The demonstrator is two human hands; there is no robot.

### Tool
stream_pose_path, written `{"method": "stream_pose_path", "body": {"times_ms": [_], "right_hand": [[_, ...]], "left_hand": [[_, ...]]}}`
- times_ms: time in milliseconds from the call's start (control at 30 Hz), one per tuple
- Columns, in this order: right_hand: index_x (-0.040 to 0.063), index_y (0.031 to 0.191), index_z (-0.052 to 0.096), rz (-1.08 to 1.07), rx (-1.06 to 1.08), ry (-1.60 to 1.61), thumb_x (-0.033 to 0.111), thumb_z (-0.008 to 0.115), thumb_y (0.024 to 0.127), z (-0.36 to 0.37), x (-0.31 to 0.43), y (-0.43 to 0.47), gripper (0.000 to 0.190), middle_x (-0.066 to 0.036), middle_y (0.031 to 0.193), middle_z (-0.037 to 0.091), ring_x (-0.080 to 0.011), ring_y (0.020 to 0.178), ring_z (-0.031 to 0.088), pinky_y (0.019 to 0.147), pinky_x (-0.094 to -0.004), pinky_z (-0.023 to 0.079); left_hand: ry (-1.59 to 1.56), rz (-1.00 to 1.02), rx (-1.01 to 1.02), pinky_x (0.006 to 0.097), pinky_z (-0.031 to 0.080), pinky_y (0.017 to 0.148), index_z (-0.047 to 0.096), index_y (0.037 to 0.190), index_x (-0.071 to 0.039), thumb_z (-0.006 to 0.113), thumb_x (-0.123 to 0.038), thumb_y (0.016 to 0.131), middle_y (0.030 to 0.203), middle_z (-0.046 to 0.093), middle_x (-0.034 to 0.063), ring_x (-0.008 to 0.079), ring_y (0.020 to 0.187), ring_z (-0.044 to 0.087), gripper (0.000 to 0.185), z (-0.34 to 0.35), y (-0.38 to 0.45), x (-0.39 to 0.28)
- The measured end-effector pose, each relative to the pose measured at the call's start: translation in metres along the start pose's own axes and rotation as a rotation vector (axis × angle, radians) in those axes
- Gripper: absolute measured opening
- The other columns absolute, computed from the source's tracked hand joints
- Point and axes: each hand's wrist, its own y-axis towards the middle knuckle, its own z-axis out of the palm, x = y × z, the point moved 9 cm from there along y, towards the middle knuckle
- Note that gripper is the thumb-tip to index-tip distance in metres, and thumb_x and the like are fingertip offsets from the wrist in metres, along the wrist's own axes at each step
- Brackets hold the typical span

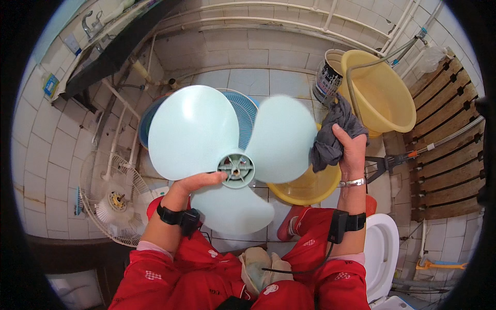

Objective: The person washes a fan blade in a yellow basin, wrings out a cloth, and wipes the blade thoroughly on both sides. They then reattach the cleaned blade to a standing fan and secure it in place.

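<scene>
A pale green three-bladed fan impeller [193, 131] is held up before me, its ribbed hub [236, 170] facing me. My left hand [199, 182] grips it at the hub's left side, thumb on the rim and the fingers hidden behind. In my right hand [350, 149] is a bunched dark grey cloth [335, 133], at the outer edge of the right blade. Below that blade sits a yellow basin [306, 188], partly covered. Behind the blades shows a blue fan grille [244, 116].
At left, a fan body with its wire rear guard [116, 201] leans near pipes. A large yellow tub [381, 93] and a paint bucket [328, 77] stand at back right. A white toilet [381, 252] is at lower right. A sink counter [112, 46] juts out at upper left.
</scene>
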Motion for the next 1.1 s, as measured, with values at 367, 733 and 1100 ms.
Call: {"method": "stream_pose_path", "body": {"times_ms": [367, 733, 1100], "right_hand": [[0.009, 0.116, 0.065, -0.654, 0.775, -1.168, 0.007, 0.071, 0.069, 0.146, 0.019, -0.075, 0.048, -0.009, 0.134, 0.056, -0.0352, 0.129, 0.043, 0.104, -0.0448, 0.037], [0.013, 0.085, 0.063, -0.78, 0.448, -1.167, 0.017, 0.069, 0.066, 0.133, -0.005, -0.047, 0.021, -0.005, 0.071, 0.061, -0.0267, 0.075, 0.059, 0.067, -0.0392, 0.041], [0.002, 0.092, 0.065, -0.239, 0.028, -1.148, 0.023, 0.057, 0.085, 0.042, -0.031, 0.002, 0.024, -0.021, 0.08, 0.064, -0.0388, 0.079, 0.06, 0.074, -0.0455, 0.047]], "left_hand": [[0.22, -0.006, 0.076, 0.0316, 0.049, 0.09, 0.061, 0.125, -0.003, 0.074, -0.027, 0.082, 0.116, 0.065, 0.0078, 0.0182, 0.102, 0.06, 0.051, 0.033, 0.007, -0.004], [0.363, 0.074, 0.302, 0.0346, 0.046, 0.095, 0.063, 0.122, -0.004, 0.071, -0.03, 0.084, 0.118, 0.065, 0.0104, 0.0227, 0.107, 0.059, 0.047, 0.051, 0.01, 0.013], [0.326, 0.037, 0.269, 0.0325, 0.048, 0.091, 0.062, 0.123, -0.004, 0.07, -0.027, 0.085, 0.115, 0.066, 0.0083, 0.0193, 0.101, 0.06, 0.045, 0.035, 0.003, 0.018]]}}
